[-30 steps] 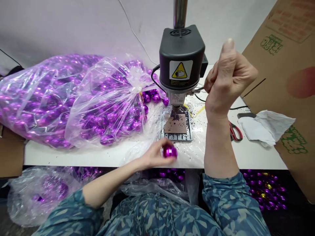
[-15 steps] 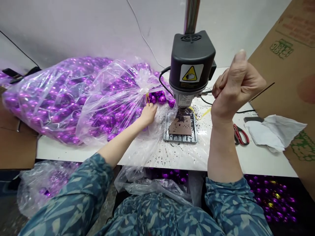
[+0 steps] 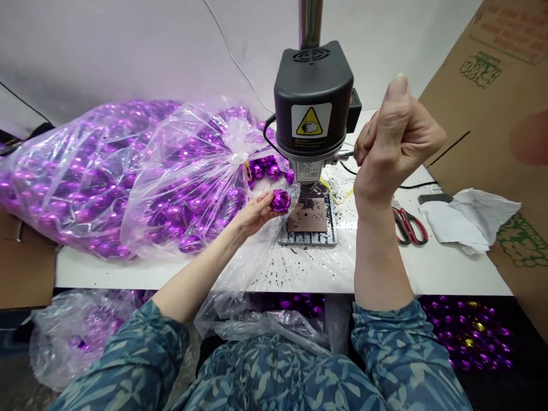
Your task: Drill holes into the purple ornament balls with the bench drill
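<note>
My left hand (image 3: 256,213) pinches a shiny purple ball (image 3: 281,201) just left of the brown drill plate (image 3: 307,217). The small bench drill (image 3: 314,105), black-headed with a yellow warning sticker, stands over that plate. My right hand (image 3: 396,142) is a raised fist wrapped round the drill's metal lever (image 3: 345,153), thumb up. A big clear bag of purple balls (image 3: 128,171) lies to the left, its mouth open beside my left hand with a few loose balls (image 3: 268,169) spilling out.
Black shavings speckle the white table (image 3: 428,268) round the drill base. Red-handled scissors (image 3: 411,225) and crumpled white paper (image 3: 468,220) lie at the right, beside a tilted cardboard box (image 3: 505,114). More purple balls sit below the table in a bag (image 3: 77,337) and a bin (image 3: 471,334).
My left hand let go of a ball near the table's front edge, reached into the bag's mouth, and now holds a purple ball beside the drill plate. The right fist stayed on the lever.
</note>
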Available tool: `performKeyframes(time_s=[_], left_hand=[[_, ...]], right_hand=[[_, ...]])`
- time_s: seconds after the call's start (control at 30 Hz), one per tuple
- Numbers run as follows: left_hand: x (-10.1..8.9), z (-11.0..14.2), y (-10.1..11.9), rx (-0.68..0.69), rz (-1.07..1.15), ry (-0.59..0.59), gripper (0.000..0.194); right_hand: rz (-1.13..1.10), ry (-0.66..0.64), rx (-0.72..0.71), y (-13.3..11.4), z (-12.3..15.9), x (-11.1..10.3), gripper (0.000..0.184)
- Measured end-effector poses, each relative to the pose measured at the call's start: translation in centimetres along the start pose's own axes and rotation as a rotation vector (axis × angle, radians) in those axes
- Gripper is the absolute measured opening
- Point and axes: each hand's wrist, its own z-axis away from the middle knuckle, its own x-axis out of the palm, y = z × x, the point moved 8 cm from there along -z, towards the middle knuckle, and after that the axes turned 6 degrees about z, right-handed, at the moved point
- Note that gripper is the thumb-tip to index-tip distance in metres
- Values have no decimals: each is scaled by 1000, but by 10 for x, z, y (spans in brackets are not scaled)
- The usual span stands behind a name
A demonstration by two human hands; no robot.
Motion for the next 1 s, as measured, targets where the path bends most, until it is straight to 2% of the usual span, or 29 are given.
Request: performKeyframes(time_s=[0.07,0.17,0.33,0.47,0.63,0.83,1.0], left_hand=[[8,5,-16,-5,32,24,56],[15,2,-34,58,11,79,64],[18,-10,-49,189,-76,176,65],[22,-19,-53,226,-139,154,63],[28,-23,-55,266,-152,133,61],[43,-17,-56,260,-220,75,65],[50,-12,-56,288,-270,87,62]], right_hand=[[-17,2,-18,-2,1,0,68],[1,-19,-22,-2,2,0,67],[34,-44,25,3,3,1,70],[46,-53,26,3,4,2,71],[17,-45,-36,-5,5,2,65],[39,-19,-49,-9,5,-1,64],[-17,-14,-45,-8,6,-1,64]])
